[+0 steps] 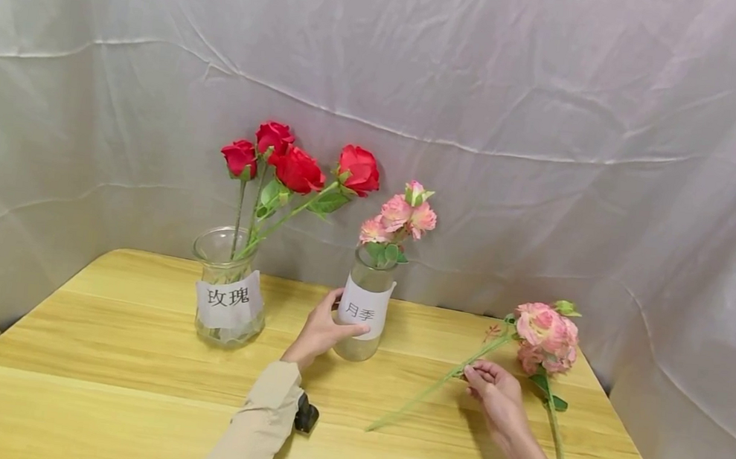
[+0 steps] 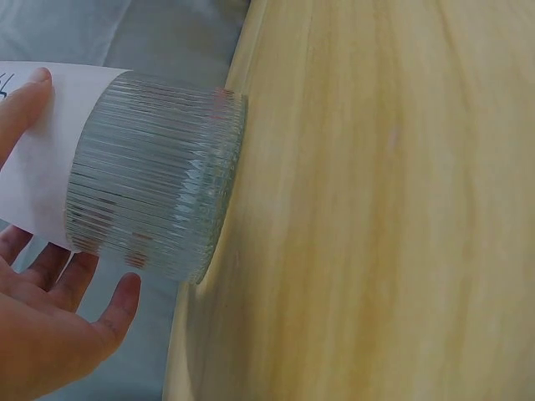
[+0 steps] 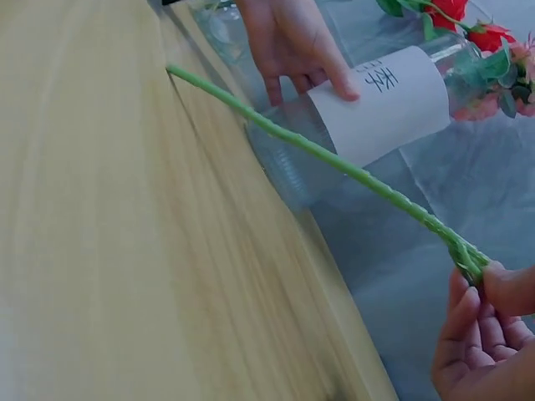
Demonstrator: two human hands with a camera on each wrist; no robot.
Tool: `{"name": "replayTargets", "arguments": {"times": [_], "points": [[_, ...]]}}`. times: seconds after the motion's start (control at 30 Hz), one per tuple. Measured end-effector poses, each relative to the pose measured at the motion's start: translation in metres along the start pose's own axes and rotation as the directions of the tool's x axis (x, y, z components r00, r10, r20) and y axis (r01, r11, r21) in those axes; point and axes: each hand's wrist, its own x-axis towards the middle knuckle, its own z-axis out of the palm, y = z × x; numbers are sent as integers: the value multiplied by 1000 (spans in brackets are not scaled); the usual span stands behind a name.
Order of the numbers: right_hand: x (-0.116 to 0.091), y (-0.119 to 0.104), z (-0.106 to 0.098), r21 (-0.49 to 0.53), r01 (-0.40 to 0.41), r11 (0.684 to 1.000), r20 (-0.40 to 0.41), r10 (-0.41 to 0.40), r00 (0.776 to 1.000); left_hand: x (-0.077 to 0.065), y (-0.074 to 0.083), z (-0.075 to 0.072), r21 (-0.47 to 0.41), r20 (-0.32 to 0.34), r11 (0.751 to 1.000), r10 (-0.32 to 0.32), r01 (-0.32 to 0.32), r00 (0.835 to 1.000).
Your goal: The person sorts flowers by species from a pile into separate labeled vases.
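A clear glass vase point(image 1: 358, 347) with a white paper label stands near the table's back, several pink blooms point(image 1: 403, 217) rising from its mouth. My left hand point(image 1: 324, 329) holds this vase from its left side, thumb across the label and fingers behind; in the left wrist view, ribbed glass point(image 2: 159, 175) shows below the paper. Toward the right, my right hand point(image 1: 497, 400) pinches the green stem point(image 3: 334, 159) of a pink flower between thumb and fingertips. The stem slants down leftward, its lower end close to the tabletop. Its bloom point(image 1: 541, 324) overlaps another pink flower point(image 1: 556, 361) lying at the right.
A wider glass vase point(image 1: 230, 305), also labelled, stands to the left with several red roses point(image 1: 300, 170); one leans toward the pink blooms. The wooden table point(image 1: 126, 354) ends at a grey cloth backdrop point(image 1: 510, 222).
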Motion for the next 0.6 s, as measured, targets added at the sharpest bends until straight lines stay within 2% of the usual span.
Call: {"name": "replayTargets", "arguments": {"times": [0.33,0.6], "points": [[11,-10,-6,-16,50,999,-72,-51,996,0,0,1,0,-1,1000,-2,2,1000],[16,-32,-10,87,111,990,-90,-103,991,1,0,0,1,2,1000,-10,10,1000]]}}
